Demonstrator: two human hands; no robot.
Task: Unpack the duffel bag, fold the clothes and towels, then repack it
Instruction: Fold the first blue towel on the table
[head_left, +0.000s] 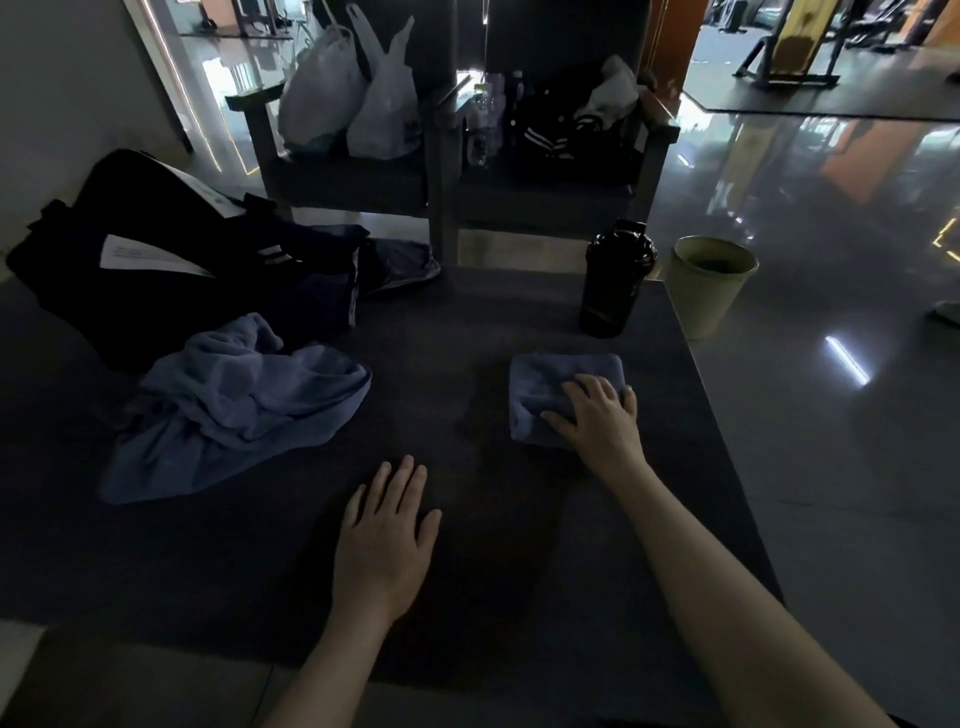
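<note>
A black duffel bag (130, 260) lies at the far left of the dark table (467, 571), with dark clothes (322, 280) spilling from its mouth. In front of it sits a crumpled blue towel (244, 410). A small folded blue towel (545, 384) lies right of centre. My right hand (597, 415) rests on the folded towel's near right corner, fingers spread and pressing down. My left hand (384, 535) lies flat on the bare table nearer to me, holding nothing.
A black shaker bottle (615, 280) stands near the table's far right edge. A pale bin (709, 283) sits on the floor beside it. Two chairs behind the table hold white plastic bags (353, 93), bottles and a dark jacket (561, 130).
</note>
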